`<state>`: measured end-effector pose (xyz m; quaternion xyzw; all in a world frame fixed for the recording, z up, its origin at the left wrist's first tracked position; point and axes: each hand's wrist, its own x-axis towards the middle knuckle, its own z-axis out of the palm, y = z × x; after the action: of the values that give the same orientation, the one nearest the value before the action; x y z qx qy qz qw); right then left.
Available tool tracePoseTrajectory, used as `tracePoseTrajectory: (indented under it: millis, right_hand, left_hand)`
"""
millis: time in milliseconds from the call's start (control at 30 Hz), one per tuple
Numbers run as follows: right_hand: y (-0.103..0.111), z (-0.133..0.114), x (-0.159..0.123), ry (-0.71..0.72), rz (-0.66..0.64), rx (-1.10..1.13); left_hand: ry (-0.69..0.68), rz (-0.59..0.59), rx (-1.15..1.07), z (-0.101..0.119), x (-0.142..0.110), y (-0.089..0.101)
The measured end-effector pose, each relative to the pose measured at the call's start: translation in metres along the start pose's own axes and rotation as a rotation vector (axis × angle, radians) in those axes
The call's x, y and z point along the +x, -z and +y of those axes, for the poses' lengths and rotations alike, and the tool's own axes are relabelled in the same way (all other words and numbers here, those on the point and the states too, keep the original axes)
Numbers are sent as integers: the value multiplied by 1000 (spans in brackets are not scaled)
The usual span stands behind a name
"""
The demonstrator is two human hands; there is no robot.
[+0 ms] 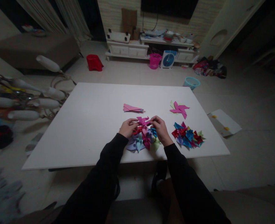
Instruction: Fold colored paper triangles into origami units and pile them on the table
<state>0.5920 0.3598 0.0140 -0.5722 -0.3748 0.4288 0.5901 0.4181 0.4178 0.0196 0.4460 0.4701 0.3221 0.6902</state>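
Observation:
A pink origami crane (142, 121) is held up between my two hands, just above a pile of folded paper cranes. My left hand (128, 127) pinches its left side with thumb and fingers. On the other side, my right hand (160, 129) grips the crane's right wing in the same way. Beneath and between the hands lies the pile of paper cranes (139, 143) in lilac, mint, magenta, blue and pale green, partly hidden by the hands.
On the white table (88, 124), a stack of pink folded paper (132, 108) lies beyond my hands. To the right are a pink and green paper pinwheel shape (179, 109) and a heap of colourful folded pieces (188, 135). A lamp with white arms (50, 93) stands left.

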Motion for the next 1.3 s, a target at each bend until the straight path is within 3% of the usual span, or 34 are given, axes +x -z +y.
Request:
tracePoseTrajectory:
  millis: [367, 567, 1033, 1300]
  right_hand:
    - [-8, -4, -7, 55, -44, 63]
    - [-6, -5, -7, 143, -61, 5]
    - [-10, -5, -11, 125, 30, -13]
    - [-10, -10, -12, 104, 76, 27]
  left_hand:
    - [80, 7, -218, -6, -2, -5]
    - [56, 8, -298, -5, -1, -8]
    - [-10, -12, -222, -12, -1, -13]
    - [38, -7, -241, -5, -8, -15]
